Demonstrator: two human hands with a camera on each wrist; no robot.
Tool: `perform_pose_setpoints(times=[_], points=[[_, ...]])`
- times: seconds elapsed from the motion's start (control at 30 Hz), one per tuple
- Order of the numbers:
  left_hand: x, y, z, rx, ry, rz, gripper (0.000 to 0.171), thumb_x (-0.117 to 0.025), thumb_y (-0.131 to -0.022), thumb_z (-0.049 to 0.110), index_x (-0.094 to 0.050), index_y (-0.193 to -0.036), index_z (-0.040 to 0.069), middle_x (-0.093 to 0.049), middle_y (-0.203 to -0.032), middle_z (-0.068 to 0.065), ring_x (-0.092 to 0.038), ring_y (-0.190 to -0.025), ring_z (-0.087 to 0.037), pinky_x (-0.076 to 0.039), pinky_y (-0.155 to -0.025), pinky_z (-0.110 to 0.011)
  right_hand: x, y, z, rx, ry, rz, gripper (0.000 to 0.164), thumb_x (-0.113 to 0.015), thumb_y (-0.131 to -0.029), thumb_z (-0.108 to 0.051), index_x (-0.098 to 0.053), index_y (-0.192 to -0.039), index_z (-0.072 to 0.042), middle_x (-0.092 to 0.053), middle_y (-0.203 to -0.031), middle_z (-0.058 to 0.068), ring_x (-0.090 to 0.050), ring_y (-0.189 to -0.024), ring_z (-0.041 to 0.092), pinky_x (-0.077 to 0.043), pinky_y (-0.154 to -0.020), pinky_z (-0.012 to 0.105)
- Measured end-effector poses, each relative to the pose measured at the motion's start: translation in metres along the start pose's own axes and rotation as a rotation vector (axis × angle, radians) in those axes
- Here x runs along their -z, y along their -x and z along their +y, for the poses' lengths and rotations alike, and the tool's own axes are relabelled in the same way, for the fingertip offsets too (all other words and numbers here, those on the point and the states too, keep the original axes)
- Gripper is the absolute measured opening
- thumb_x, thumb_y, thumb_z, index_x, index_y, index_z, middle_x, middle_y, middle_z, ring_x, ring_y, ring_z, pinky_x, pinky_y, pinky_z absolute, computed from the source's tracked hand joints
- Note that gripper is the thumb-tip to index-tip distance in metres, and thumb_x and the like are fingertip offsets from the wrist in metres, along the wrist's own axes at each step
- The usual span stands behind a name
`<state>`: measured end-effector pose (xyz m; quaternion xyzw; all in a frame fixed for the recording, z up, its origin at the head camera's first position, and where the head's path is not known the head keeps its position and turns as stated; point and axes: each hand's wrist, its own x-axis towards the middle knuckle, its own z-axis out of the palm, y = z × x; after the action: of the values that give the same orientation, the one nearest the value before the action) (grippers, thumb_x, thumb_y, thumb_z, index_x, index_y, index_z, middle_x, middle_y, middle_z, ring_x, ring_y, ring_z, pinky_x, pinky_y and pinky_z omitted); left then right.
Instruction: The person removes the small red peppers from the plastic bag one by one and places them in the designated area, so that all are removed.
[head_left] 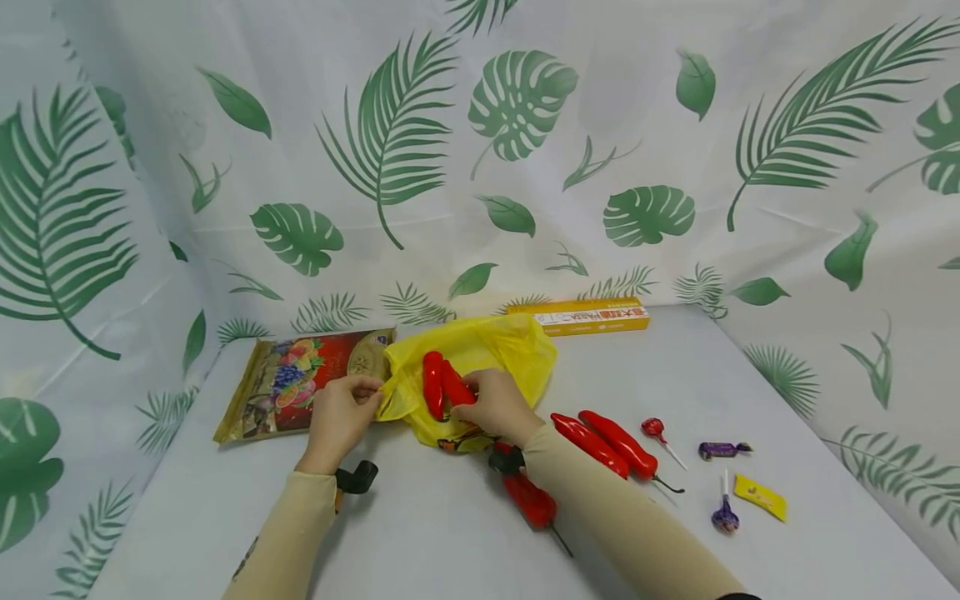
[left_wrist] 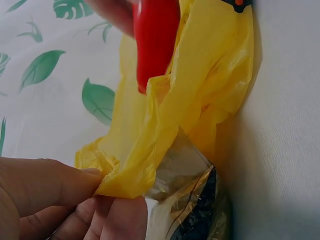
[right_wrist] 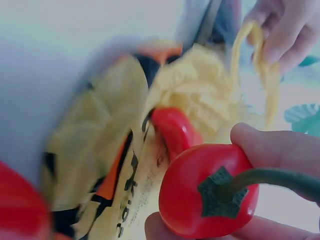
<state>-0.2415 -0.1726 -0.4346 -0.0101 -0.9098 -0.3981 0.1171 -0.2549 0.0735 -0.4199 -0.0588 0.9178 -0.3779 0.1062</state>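
My left hand [head_left: 339, 421] pinches the rim of a yellow plastic bag [head_left: 517, 342] between thumb and fingers, close up in the left wrist view. At the bag's mouth, my right hand [head_left: 501, 407] grips a red chili pepper [head_left: 456, 385]. Its green cap and stem [right_wrist: 222, 192] face the right wrist camera. Another red chili pepper [head_left: 432, 385] lies against the yellow plastic, just left of the held one. Black and orange print [right_wrist: 112, 185] marks the bag's side. How deep the peppers sit in the bag cannot be made out.
Two red peppers [head_left: 617, 443] lie right of the bag; another [head_left: 528, 498] is partly covered by my right forearm. Lollipops [head_left: 726, 517] and wrapped candies [head_left: 759, 497] lie farther right. A fruit-printed packet [head_left: 300, 383] is at left, a yellow box [head_left: 600, 317] behind.
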Motion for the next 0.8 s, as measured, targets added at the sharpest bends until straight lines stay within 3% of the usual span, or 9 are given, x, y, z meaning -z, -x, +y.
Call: perform_pose_setpoints(times=[0.3, 0.57, 0.8], points=[[0.0, 0.001, 0.004, 0.018, -0.003, -0.005, 0.015, -0.076, -0.092, 0.014, -0.08, -0.103, 0.005, -0.079, -0.092, -0.013, -0.07, -0.076, -0.019, -0.054, -0.062, -0.023, 0.005, 0.056, 0.013, 0.106, 0.032, 0.001, 0.058, -0.085, -0.086, -0.025, -0.067, -0.138, -0.007, -0.074, -0.107, 0.005, -0.059, -0.084, 0.017, -0.053, -0.066, 0.027], [0.0, 0.002, 0.006, 0.023, 0.003, -0.009, 0.014, -0.076, -0.092, 0.014, -0.08, -0.102, 0.005, -0.079, -0.093, -0.013, -0.07, -0.077, -0.019, -0.055, -0.063, -0.023, 0.009, 0.095, 0.024, 0.148, 0.041, -0.036, 0.054, -0.086, -0.085, -0.027, -0.071, -0.134, -0.011, -0.075, -0.119, 0.003, -0.06, -0.093, 0.015, -0.051, -0.074, 0.027], [0.0, 0.003, 0.008, 0.023, -0.016, -0.012, 0.015, -0.076, -0.093, 0.016, -0.08, -0.103, 0.006, -0.079, -0.094, -0.012, -0.071, -0.078, -0.019, -0.055, -0.063, -0.021, 0.004, 0.121, 0.034, 0.161, 0.087, -0.074, 0.056, -0.089, -0.081, -0.028, -0.072, -0.131, -0.008, -0.077, -0.108, 0.001, -0.06, -0.088, 0.013, -0.051, -0.071, 0.024]])
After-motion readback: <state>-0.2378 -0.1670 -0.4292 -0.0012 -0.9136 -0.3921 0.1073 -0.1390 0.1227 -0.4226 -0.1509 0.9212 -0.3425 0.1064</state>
